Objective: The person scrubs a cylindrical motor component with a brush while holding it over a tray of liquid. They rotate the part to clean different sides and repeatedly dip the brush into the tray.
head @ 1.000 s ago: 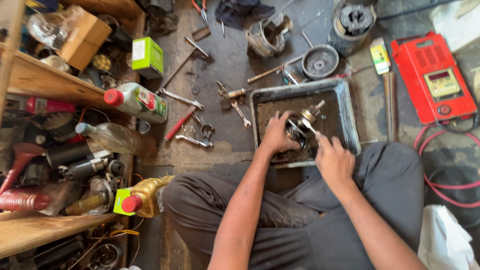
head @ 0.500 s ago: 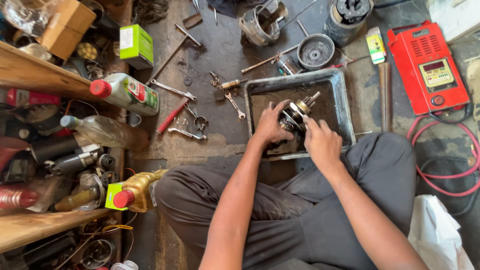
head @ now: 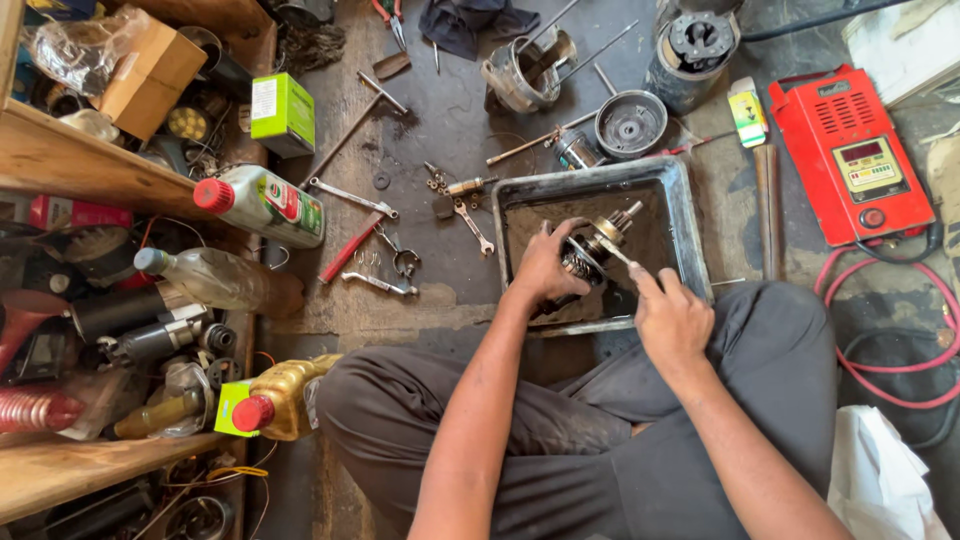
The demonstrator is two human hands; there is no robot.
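Sitting cross-legged on the grimy floor, the person works over a shallow grey metal tray (head: 690, 215) set just in front of the knees. The left hand (head: 545, 265) is wrapped around the body of a greasy motor armature (head: 590, 255), fingers curled tight on its wound core, holding it tilted inside the tray with its shaft end pointing up and to the right. The right hand (head: 670, 320) pinches a thin metal tool (head: 612, 248) between thumb and forefinger, with its tip laid against the armature; whether it is a blade or a pick I cannot tell from here. The tray bottom is dark with oily residue.

Left of the tray, loose on the floor, lie a small open-ended spanner (head: 472, 225), a red-handled tool (head: 350, 248) and a pair of pliers (head: 400, 262). Beyond the tray stand a round motor end cover (head: 630, 123) and an open cylindrical housing (head: 525, 70). A red battery charger (head: 850, 155) sits well off to the right, its red cable (head: 900, 350) looped on the floor. On the left, by the wooden shelf (head: 80, 165), a white oil bottle with a red cap (head: 260, 203) lies on its side, and a golden oil jug (head: 275, 400) leans near the person's left knee.
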